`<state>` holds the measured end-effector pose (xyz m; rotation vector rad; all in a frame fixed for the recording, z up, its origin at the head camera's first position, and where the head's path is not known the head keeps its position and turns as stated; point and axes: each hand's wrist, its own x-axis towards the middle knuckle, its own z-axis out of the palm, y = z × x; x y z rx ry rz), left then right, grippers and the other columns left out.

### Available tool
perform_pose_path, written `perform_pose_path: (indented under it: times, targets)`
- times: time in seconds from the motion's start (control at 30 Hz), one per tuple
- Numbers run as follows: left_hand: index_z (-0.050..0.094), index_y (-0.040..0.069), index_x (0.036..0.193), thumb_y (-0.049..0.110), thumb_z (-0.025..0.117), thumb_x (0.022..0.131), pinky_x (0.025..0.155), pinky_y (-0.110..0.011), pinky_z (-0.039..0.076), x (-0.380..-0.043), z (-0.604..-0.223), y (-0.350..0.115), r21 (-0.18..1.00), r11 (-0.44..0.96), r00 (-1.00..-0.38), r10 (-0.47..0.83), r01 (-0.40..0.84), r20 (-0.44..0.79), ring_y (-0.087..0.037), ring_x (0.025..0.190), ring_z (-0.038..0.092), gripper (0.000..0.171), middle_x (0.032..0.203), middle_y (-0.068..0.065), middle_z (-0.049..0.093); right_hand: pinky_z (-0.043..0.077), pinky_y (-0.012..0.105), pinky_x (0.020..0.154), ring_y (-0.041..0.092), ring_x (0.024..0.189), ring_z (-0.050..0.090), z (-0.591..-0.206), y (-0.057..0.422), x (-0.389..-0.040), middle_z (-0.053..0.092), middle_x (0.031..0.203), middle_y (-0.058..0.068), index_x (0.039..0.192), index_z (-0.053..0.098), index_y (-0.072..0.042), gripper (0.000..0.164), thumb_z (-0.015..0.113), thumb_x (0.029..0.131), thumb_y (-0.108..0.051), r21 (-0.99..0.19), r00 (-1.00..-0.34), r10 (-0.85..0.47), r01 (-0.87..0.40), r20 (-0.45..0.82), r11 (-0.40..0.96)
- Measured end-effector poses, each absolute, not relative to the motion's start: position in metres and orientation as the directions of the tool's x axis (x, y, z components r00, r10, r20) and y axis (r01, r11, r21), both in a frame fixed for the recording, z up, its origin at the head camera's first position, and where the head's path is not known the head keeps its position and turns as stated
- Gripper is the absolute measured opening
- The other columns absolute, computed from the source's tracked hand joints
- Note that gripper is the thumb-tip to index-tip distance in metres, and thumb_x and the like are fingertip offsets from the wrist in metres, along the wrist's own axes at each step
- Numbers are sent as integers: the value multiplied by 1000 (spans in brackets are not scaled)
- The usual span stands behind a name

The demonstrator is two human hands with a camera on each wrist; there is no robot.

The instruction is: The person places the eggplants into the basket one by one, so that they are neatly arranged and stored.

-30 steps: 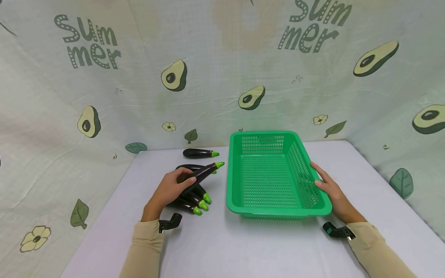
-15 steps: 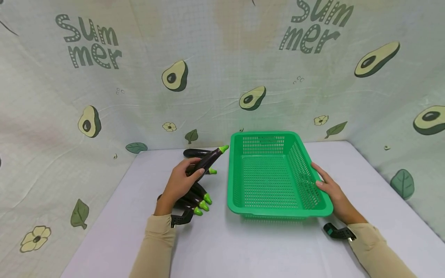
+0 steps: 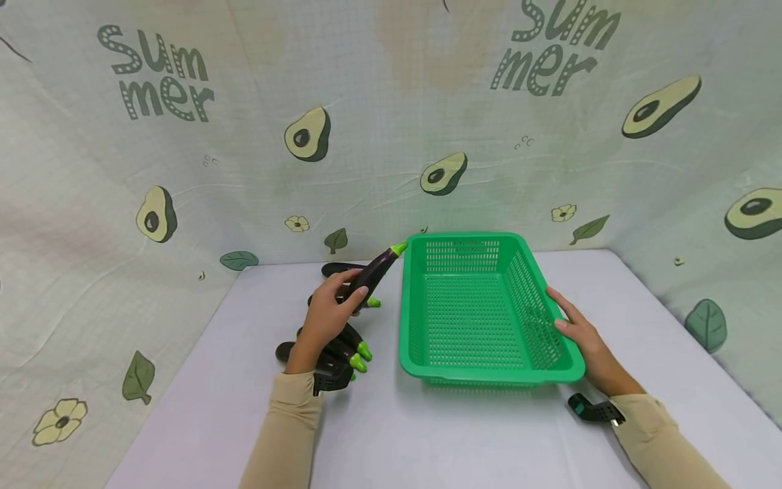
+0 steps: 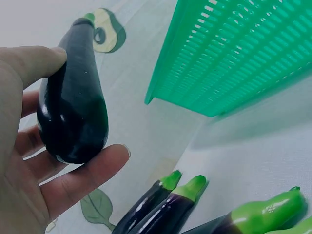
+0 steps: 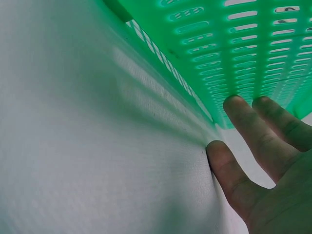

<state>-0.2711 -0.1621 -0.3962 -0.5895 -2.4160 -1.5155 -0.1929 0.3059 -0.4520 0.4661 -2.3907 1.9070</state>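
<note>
My left hand grips a dark purple eggplant with a green stem end, thumb on one side and fingers beneath in the left wrist view. The eggplant is raised and tilted, its stem tip near the left rim of a green plastic basket. Several more eggplants lie on the table below and behind this hand, among them one with a bright green tip. At the basket's right side rests my right hand; its straight fingers touch the slotted outer wall, the thumb at the rim.
A white cloth covers the table. Behind it hangs a printed curtain with avocados and leaves. One eggplant lies at the table's back edge, partly hidden. Black cameras are strapped to both wrists.
My left hand has carried the eggplant up and to the right, from over the pile toward the basket's left rim. The right hand and basket have stayed in place.
</note>
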Motion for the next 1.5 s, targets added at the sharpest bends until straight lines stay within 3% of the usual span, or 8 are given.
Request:
perform_pose_path:
  times: [0.33,0.5,0.63,0.87,1.17,1.5]
  targets:
    - [58,16,139,28,69,97,72,-33,57,-272,-400,-151,760,429,-872,227,489,433,-21,102,66,45,124,-6,59,43,18,87,13,116,42,-453,306,-192,15,160,10,163,13,-24,56,32,110,-23,-942,-952,-203,-269,229,201]
    - [58,10,140,23,71,96,82,-38,56,-272,-401,-145,731,430,-848,260,530,462,-23,108,65,48,124,-7,59,46,20,85,12,109,50,-452,307,-192,19,157,10,163,14,-24,56,32,110,-24,-941,-952,-202,-272,232,200]
    - [59,12,139,24,72,95,88,-42,54,-274,-399,-138,704,449,-835,286,550,469,-22,111,60,48,125,-6,58,46,20,85,12,109,50,-452,307,-192,18,157,12,163,15,-24,56,32,110,-24,-939,-952,-196,-275,236,205]
    - [61,15,138,25,71,93,82,-39,52,-278,-392,-130,677,492,-837,324,547,441,-20,106,54,47,123,-4,56,50,23,81,12,99,59,-453,308,-195,27,151,5,163,17,-24,55,34,110,-24,-939,-954,-181,-276,241,206]
    - [60,15,138,29,75,93,86,-38,53,-285,-385,-121,619,502,-797,398,604,455,-15,105,60,49,121,-2,63,49,22,83,11,103,55,-454,309,-196,24,154,9,163,17,-24,56,33,110,-25,-932,-952,-183,-283,244,227]
    - [57,14,140,33,75,92,79,-34,54,-295,-380,-112,542,494,-733,475,680,486,-12,96,63,54,119,-3,68,45,20,85,11,108,50,-454,310,-195,17,158,18,163,15,-26,56,33,109,-26,-925,-955,-178,-277,236,261]
